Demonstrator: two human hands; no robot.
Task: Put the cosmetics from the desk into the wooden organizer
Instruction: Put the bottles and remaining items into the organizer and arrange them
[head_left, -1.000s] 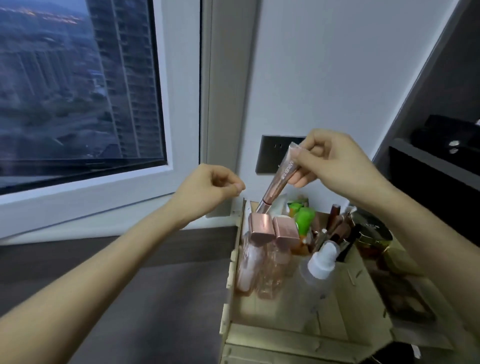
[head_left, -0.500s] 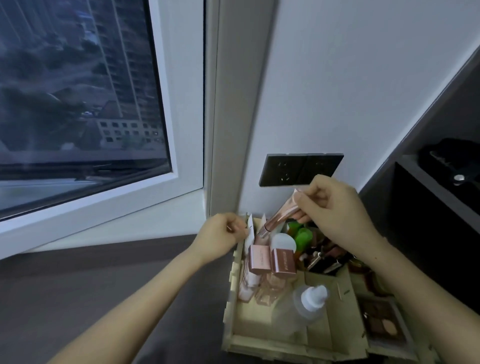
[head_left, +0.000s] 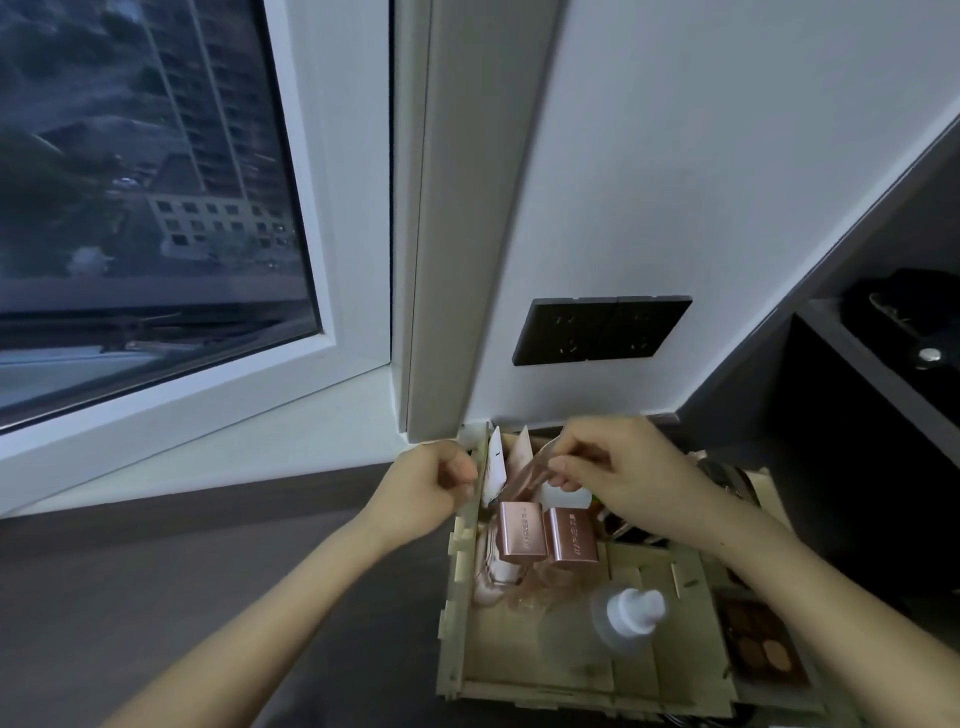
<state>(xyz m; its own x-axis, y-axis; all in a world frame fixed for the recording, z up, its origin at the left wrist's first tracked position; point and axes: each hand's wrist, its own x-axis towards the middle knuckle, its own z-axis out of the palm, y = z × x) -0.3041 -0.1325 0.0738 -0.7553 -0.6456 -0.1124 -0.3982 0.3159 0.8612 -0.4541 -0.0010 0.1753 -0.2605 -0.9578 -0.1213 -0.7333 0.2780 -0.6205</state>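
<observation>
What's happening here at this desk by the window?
A person is tidying cosmetics into a wooden organizer. Their right hand pinches a pink tube, tilted over the back-left corner, behind two rose-capped bottles. Their left hand, fingers curled, is beside the organizer's left wall, holding nothing visible. A white-capped bottle and an eyeshadow palette are already inside.

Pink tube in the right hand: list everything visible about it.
The pink tube is slim and glossy, rose-coloured, plastic by its look, and somewhat blurred. The right hand pinches its upper end between fingers and thumb. It tilts, lower end pointing down and left into the back of the wooden organizer, just behind the two rose-gold caps. Whether its tip touches anything cannot be told.
</observation>
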